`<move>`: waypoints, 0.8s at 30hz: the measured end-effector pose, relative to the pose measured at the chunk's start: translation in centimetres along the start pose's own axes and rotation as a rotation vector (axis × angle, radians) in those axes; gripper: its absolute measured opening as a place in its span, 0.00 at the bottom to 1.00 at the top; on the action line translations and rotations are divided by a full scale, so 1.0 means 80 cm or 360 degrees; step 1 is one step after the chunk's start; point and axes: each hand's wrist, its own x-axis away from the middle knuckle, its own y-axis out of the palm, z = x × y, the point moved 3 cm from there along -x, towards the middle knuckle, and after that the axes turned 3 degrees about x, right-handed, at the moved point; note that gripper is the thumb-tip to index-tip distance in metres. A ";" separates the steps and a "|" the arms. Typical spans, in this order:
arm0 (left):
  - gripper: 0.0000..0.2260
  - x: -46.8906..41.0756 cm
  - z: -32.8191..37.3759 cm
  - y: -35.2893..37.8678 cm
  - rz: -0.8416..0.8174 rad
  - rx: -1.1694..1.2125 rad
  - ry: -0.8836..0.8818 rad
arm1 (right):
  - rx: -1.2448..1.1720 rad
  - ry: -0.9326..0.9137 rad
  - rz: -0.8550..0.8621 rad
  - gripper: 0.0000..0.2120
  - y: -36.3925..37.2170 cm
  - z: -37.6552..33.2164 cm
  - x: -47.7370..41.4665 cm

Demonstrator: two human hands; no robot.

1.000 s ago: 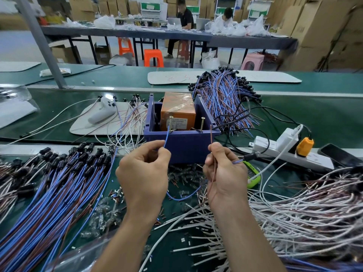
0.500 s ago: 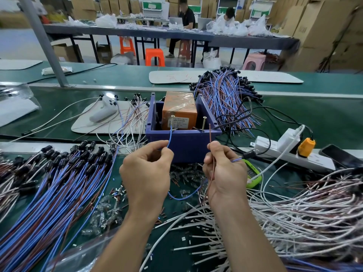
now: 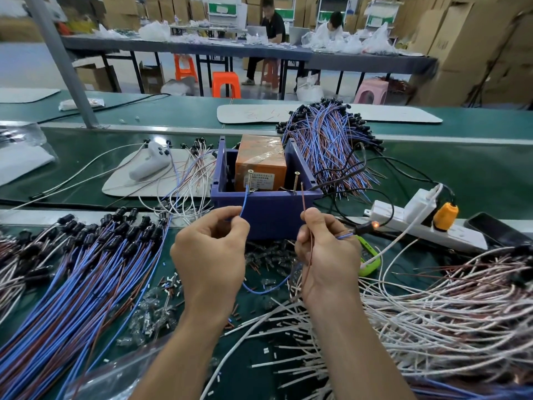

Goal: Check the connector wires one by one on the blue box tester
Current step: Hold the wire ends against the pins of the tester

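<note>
Since the previous frame: a small orange glow is now lit on the black connector (image 3: 365, 227), just right of the right-hand grip; it was dark before. Both hands have hardly shifted.

Left hand (image 3: 212, 255): thumb and forefinger pinch the blue wire (image 3: 244, 202). The wire runs up from the pinch, over the near wall of the blue box tester (image 3: 268, 210), with its end against the left screw (image 3: 249, 177) standing inside the box. Below the pinch it loops under both hands toward the right one.

Right hand (image 3: 326, 255): fingers curled, pinching the brown wire (image 3: 304, 197). The wire rises from the grip; its tip is just beside the right screw (image 3: 296, 180), and contact cannot be confirmed. Below the grip it hangs across the back of the hand.

The tester sits directly beyond both grips, with an orange block (image 3: 261, 160) inside it behind the screws.

Left of the left grip: blue-and-brown bundle (image 3: 72, 284) with black ends. Right of the right grip: white wire heap (image 3: 447, 313); beyond it, power strip (image 3: 418, 226).
</note>
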 end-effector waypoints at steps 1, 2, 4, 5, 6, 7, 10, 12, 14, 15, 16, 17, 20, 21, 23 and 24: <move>0.12 0.000 0.001 0.000 0.0004 -0.0004 -0.0003 | -0.0011 0.0006 -0.0010 0.12 -0.001 0.000 0.001; 0.11 0.000 0.001 0.000 0.0010 -0.0010 -0.0004 | -0.0021 0.0020 -0.0020 0.11 -0.001 0.000 0.002; 0.11 -0.001 0.000 -0.001 0.0032 -0.0036 -0.0006 | -0.0036 0.0044 -0.0029 0.11 -0.002 0.000 0.003; 0.11 -0.001 0.000 -0.001 0.0044 -0.0053 -0.0013 | -0.0036 0.0049 -0.0032 0.11 -0.002 -0.001 0.004; 0.11 -0.001 -0.001 -0.002 0.0064 -0.0062 -0.0021 | -0.0035 0.0053 -0.0041 0.11 -0.002 -0.002 0.005; 0.11 0.000 -0.002 -0.002 0.0089 -0.0051 -0.0033 | -0.0033 0.0062 -0.0063 0.11 -0.001 -0.003 0.006; 0.08 0.003 -0.001 -0.004 0.0184 0.0131 -0.0066 | 0.0006 0.0131 -0.0229 0.12 0.005 -0.010 0.012; 0.05 0.006 0.006 -0.006 0.0187 0.0284 -0.0069 | 0.0113 0.0201 -0.0388 0.14 0.010 -0.018 0.017; 0.05 0.008 0.012 -0.005 0.0050 0.0384 -0.0085 | 0.0305 0.0259 -0.0527 0.13 0.015 -0.025 0.024; 0.05 0.009 0.016 -0.001 -0.0085 0.0450 -0.0129 | 0.0365 0.0281 -0.0576 0.13 0.018 -0.028 0.029; 0.07 0.011 0.018 0.005 -0.0238 0.0525 -0.0208 | 0.0378 0.0305 -0.0597 0.13 0.020 -0.028 0.032; 0.09 0.013 0.021 0.012 -0.0384 0.0645 -0.0346 | 0.0352 0.0334 -0.0589 0.14 0.021 -0.030 0.034; 0.07 0.026 0.028 0.028 -0.0760 0.1000 -0.0859 | 0.0375 0.0310 -0.0464 0.13 0.016 -0.039 0.038; 0.12 0.030 0.030 0.029 -0.0901 0.1050 -0.0954 | 0.0443 0.0255 -0.0445 0.12 0.012 -0.047 0.041; 0.15 0.035 0.036 0.027 -0.1128 0.0970 -0.0939 | 0.0554 0.0160 -0.0465 0.09 0.003 -0.066 0.052; 0.15 0.036 0.040 0.025 -0.1198 0.0916 -0.0887 | 0.0596 0.0135 -0.0486 0.09 -0.002 -0.076 0.058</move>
